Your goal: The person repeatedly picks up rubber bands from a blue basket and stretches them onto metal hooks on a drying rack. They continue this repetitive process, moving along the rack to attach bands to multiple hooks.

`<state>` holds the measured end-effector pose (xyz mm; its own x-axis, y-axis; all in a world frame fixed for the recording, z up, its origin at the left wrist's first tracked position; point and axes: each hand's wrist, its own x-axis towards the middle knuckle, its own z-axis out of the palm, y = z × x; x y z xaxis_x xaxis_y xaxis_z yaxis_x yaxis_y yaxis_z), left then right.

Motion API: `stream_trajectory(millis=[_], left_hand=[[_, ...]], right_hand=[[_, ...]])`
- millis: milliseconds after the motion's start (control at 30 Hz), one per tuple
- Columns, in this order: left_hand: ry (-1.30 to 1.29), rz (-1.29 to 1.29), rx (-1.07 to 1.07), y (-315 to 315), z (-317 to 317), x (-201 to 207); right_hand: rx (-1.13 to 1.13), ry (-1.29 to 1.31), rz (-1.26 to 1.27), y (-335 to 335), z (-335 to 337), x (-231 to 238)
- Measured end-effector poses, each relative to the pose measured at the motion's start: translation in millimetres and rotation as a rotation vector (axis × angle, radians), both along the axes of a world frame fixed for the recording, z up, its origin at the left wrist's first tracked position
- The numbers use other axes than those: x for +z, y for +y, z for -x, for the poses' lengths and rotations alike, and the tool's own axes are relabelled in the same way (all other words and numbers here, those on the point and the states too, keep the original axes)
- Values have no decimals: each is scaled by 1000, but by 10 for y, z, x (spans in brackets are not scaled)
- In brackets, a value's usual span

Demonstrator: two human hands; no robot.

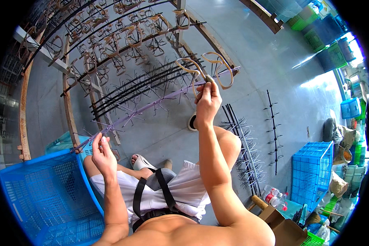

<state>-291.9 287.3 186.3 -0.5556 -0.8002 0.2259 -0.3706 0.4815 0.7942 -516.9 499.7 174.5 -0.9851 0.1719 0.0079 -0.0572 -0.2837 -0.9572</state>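
A pale purple rod (151,104) with short prongs along it slants across in front of me, its right end farther away. My left hand (104,158) pinches it near its left end, thumb and fingers pressed together. Near the rod's right end, my right hand (208,100) grips a tan eyeglass frame (203,74) around its middle, both rims spreading out beyond my fingertips. Whether the frame touches the rod is hard to tell. Just beyond the purple rod, several black pronged rods (139,85) lie side by side.
A rack (71,110) at the far left carries rows of hanging eyeglass frames (110,45). One blue basket (37,158) stands by my left leg, another blue basket (311,172) at the right. Pronged rods (242,143), bottles (274,199) and an opened cardboard box (281,225) are on my right.
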Motion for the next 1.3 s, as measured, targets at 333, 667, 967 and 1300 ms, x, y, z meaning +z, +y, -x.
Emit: stream_trajectory(millis=[333,667,967,1300], left_hand=[[98,-46,-10,-20,15,-46],[109,-117,-29,-46,11,-48],[129,-126,-66,-69,40,-69],[110,-124,-80,-76,57,-49]], right_hand=[[-92,24,39,-103,-72,-65],[-78,12,49,-69,-65,-80],[38,72,19,-95,-145,-124],[2,380,-434,-36,-102,-326]])
